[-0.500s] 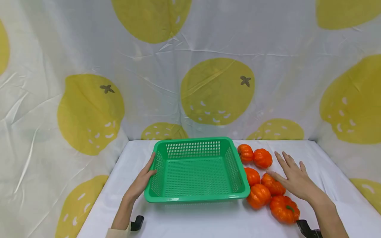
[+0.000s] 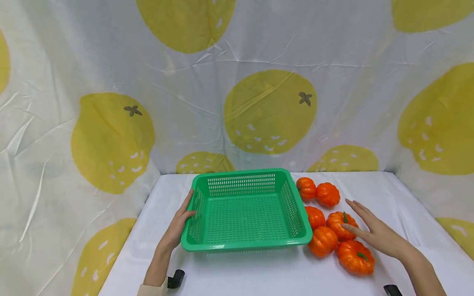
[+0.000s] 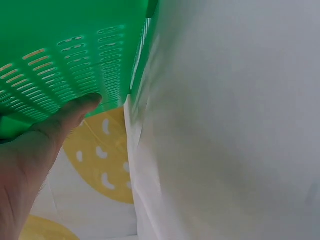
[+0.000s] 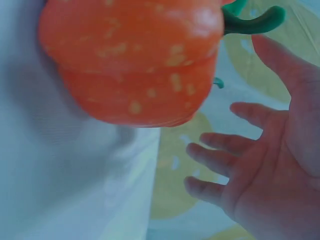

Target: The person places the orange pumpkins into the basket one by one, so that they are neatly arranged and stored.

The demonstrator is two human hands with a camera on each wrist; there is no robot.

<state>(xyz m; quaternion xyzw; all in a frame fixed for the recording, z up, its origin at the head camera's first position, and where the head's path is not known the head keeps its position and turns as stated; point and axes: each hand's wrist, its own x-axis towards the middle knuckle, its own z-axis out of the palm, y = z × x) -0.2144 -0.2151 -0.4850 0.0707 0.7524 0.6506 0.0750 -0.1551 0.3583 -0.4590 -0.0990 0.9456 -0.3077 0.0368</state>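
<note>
- Your left hand [image 2: 175,231] grips the left rim of the green plastic basket [image 2: 244,247], its thumb laid over that edge.
- Your right hand [image 2: 383,237] has its fingers extended and spread apart, just beside a stemmed orange pumpkin [image 2: 335,225]; you cannot tell whether the thumb touches it.
- Basket: around the middle of the table [image 2: 237,275].
- Right of the basket: six pumpkins visible in a cluster, the nearest to you [image 2: 353,260] showing a green stem.
- Behind: lemon-printed white cloth [image 2: 270,115].
</note>
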